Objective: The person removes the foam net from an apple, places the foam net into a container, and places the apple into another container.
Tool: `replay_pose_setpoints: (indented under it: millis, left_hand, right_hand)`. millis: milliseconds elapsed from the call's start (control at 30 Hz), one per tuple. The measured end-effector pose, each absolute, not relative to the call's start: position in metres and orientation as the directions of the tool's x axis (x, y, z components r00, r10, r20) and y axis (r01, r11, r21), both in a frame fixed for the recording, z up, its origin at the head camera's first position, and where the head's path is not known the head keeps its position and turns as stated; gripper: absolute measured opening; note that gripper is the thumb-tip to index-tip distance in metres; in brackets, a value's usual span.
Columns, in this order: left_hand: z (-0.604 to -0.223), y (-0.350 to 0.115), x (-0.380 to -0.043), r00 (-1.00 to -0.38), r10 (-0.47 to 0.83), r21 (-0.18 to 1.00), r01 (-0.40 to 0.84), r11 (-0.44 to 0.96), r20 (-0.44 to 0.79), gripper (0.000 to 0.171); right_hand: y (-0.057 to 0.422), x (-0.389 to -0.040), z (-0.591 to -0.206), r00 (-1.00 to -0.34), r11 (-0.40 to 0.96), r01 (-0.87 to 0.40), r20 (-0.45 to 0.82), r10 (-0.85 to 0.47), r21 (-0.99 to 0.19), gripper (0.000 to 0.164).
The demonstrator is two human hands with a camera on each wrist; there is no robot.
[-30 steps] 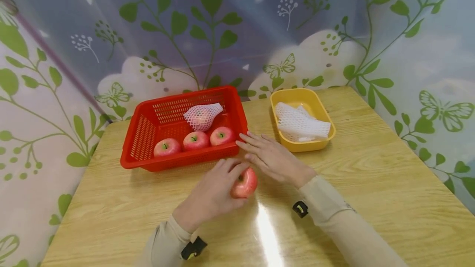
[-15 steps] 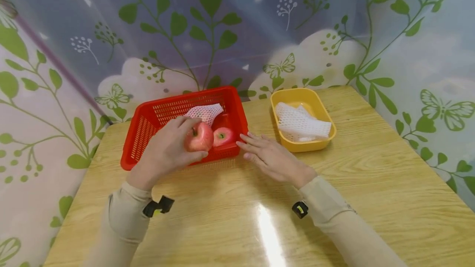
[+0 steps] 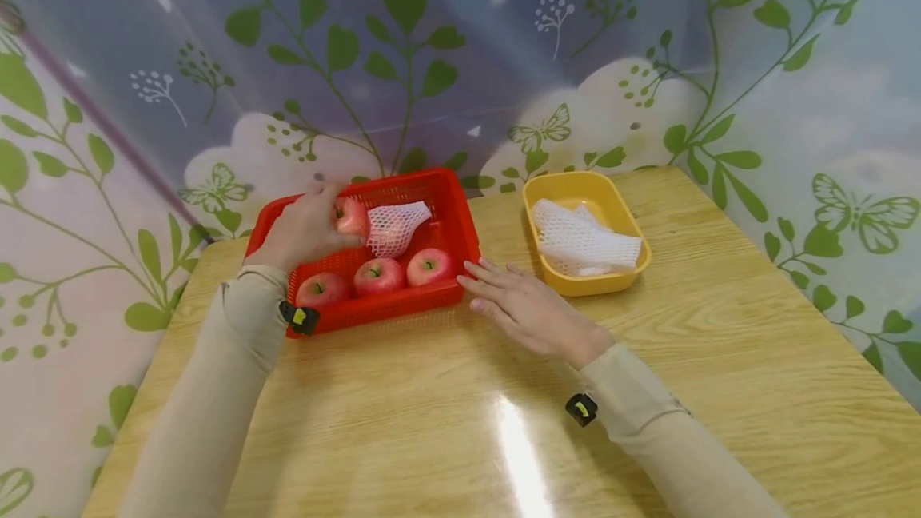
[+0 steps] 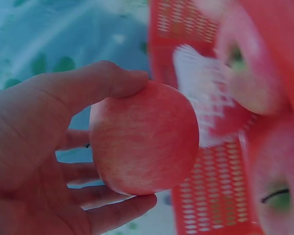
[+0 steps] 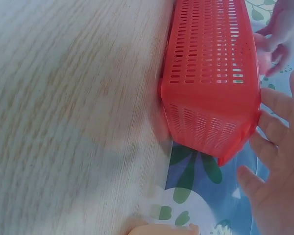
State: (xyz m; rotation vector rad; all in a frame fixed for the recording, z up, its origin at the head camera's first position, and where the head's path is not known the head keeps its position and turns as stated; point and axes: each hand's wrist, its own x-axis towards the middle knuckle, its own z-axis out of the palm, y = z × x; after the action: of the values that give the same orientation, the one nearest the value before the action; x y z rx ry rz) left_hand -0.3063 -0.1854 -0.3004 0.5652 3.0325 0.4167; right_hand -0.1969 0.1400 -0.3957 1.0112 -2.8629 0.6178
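Observation:
My left hand [image 3: 305, 224] grips a red apple [image 4: 144, 139] between thumb and fingers, over the back left of the red basket [image 3: 388, 312]. Inside that basket, three bare apples line the front side, among them a middle apple [image 3: 379, 276]. Beside the held apple lies an apple in a white foam net [image 3: 392, 229]. My right hand [image 3: 528, 310] has its fingers straight, with fingertips right at the basket's front right corner; in the right wrist view they meet its rim.
A yellow bin [image 3: 592, 284] with several white foam nets [image 3: 583, 234] stands right of the basket. Both sit on a wooden table [image 3: 647, 390] against a wall with leaf patterns [image 3: 403, 62].
My left hand has carried the apple from the table in front of the basket over the front row to its back left. My right hand has stayed at the corner.

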Motion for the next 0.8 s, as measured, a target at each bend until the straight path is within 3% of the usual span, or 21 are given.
replay_pose_setpoints:
  millis: [167, 400, 800]
  left_hand:
    - [-0.317, -0.193, -0.328, -0.949, 0.305, 0.244, 0.279, 0.929, -0.077, 0.090]
    - [-0.329, -0.206, -0.347, -0.934, 0.295, 0.236, 0.246, 0.940, -0.201, 0.061]
    - [-0.340, -0.214, -0.366, -0.911, 0.256, 0.208, 0.196, 0.958, -0.323, 0.064]
  right_hand:
    - [0.141, -0.197, -0.396, -0.788, 0.706, -0.609, 0.172, -0.591, -0.363, 0.053]
    - [0.142, -0.197, -0.396, -0.782, 0.701, -0.618, 0.188, -0.594, -0.356, 0.054]
    - [0.143, -0.195, -0.397, -0.787, 0.697, -0.609, 0.178, -0.591, -0.379, 0.055]
